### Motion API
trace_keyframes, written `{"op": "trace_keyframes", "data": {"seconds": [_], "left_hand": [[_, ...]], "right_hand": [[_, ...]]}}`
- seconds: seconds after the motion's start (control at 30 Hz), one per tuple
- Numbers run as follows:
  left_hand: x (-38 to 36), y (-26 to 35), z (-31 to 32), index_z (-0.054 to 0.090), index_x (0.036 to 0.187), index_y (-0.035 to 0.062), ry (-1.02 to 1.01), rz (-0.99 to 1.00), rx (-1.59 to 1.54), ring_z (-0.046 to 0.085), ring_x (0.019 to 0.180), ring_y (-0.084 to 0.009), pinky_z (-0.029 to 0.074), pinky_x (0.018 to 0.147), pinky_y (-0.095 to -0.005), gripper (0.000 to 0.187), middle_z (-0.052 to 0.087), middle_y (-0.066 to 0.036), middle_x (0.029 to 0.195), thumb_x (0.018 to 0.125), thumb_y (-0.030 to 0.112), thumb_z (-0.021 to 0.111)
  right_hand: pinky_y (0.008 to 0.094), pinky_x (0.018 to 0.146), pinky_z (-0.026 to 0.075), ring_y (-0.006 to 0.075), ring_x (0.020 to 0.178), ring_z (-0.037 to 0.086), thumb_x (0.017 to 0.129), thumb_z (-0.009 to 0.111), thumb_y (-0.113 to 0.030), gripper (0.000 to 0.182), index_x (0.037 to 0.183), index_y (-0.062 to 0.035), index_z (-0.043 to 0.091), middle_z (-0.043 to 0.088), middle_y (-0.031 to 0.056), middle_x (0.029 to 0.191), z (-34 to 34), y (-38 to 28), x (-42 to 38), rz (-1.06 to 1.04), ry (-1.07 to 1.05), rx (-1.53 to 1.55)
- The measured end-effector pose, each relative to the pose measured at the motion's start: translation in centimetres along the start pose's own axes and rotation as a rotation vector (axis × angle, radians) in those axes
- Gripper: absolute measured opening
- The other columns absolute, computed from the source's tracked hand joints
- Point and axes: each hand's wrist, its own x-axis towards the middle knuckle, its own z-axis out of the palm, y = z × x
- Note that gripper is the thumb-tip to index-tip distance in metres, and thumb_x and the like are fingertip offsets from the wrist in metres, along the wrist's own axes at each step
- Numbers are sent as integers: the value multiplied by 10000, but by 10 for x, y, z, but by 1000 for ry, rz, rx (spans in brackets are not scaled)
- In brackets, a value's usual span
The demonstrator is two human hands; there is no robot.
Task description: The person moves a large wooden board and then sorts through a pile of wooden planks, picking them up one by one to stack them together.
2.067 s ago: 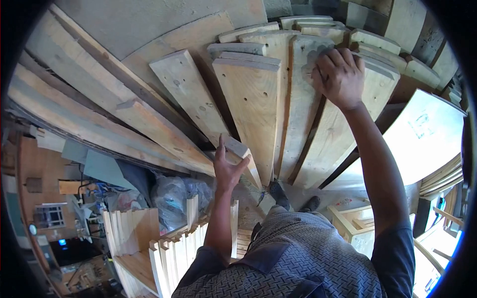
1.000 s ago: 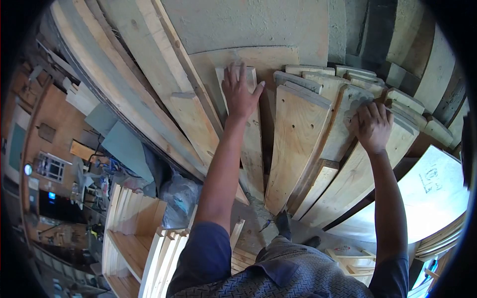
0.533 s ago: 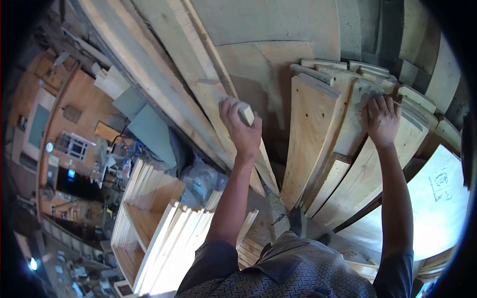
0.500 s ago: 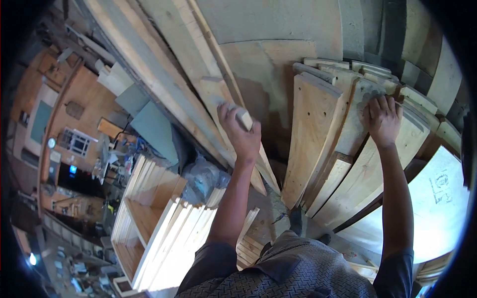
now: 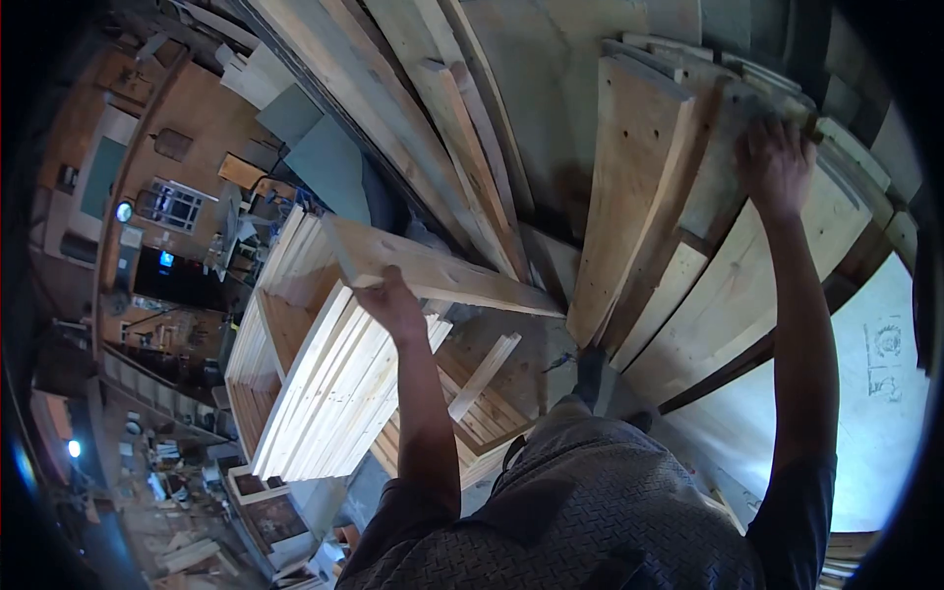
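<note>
A long, pale wooden board (image 5: 472,272), darker blotches along its face and a greyish strip across its left end, slants through the workshop, its right end low beside the foot of a leaning, hole-marked plank (image 5: 637,147). The person's left hand (image 5: 396,307) has it near the left end, fingers part-curled over the near edge. At far right, the right hand (image 5: 777,169) bends its fingers over the top of a grey-stained plank (image 5: 716,182); shadow and blur leave it unclear how tightly they close. A white sheet (image 5: 854,393) bearing a printed mark leans to the right. Beneath the board at left stands an open wooden unit (image 5: 292,324) beside close-packed pale slats (image 5: 339,398). A loose stick (image 5: 484,377) lies across a slatted wooden frame (image 5: 508,441) nearer the person; a small open box (image 5: 258,526) at near left holds contents too indistinct to name.
</note>
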Motion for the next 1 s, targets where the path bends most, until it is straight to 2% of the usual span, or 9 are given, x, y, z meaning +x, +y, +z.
{"op": "trace_keyframes", "data": {"seconds": [0.07, 0.17, 0.23, 0.43, 0.53, 0.67, 0.77, 1.0], "left_hand": [[-7, 8, -12, 405, 1250, -45, 70, -51, -10, 551, 1075, -241, 453, 925, -338, 469, 530, -166, 1194, 800, -15, 534], [-11, -1, -33, 403, 1248, -29, 99, -18, -17, 557, 1071, -242, 467, 922, -349, 455, 525, -170, 1202, 815, 17, 536], [-14, 1, -38, 409, 1248, -24, 136, 1, 37, 569, 1053, -244, 482, 903, -346, 423, 528, -173, 1196, 854, 54, 540], [-16, -3, -43, 409, 1248, -58, 86, 5, 131, 582, 1037, -238, 495, 876, -324, 407, 545, -183, 1174, 908, 136, 521], [-16, -6, -41, 390, 1283, -46, 59, 31, 62, 557, 1064, -222, 460, 915, -332, 410, 533, -168, 1205, 913, 99, 491], [-17, -3, -35, 373, 1294, -44, 23, 6, 74, 554, 1079, -231, 458, 926, -338, 425, 521, -171, 1221, 903, 82, 482], [-17, -3, -26, 358, 1298, -44, -2, 59, 55, 554, 1083, -238, 457, 933, -345, 441, 513, -181, 1228, 883, 52, 470], [-18, 10, -2, 295, 1342, -34, -43, -45, 28, 528, 1123, -248, 435, 973, -353, 535, 481, -184, 1252, 846, 30, 487]], "right_hand": [[384, 752, 396, 210, 891, 559, 822, 563, -223, 106, 817, -131, 617, 590, 33, 859, 0, 2, -1, -9, -5, 4], [400, 774, 406, 226, 919, 566, 824, 580, -242, 127, 861, -123, 604, 592, 37, 901, 1, 2, -2, 5, -61, -10], [375, 750, 395, 203, 893, 558, 823, 564, -224, 107, 824, -133, 620, 591, 25, 859, 2, 2, -2, -10, -2, -1], [361, 747, 396, 193, 883, 559, 824, 566, -239, 113, 829, -142, 622, 592, 16, 855, 6, 4, -4, -18, 14, -16], [357, 746, 396, 189, 877, 559, 825, 564, -242, 113, 827, -144, 621, 591, 13, 847, 7, 4, -4, -18, 35, -19], [353, 741, 395, 188, 874, 559, 826, 562, -239, 110, 825, -146, 620, 594, 10, 846, 8, 4, -4, -22, 25, -30], [352, 737, 391, 187, 874, 558, 826, 561, -235, 106, 825, -146, 619, 597, 9, 851, 8, 4, -4, -14, 10, -26], [351, 744, 388, 190, 875, 553, 826, 565, -230, 108, 831, -143, 628, 599, 12, 838, 10, 5, -5, -18, 44, 0]]}}
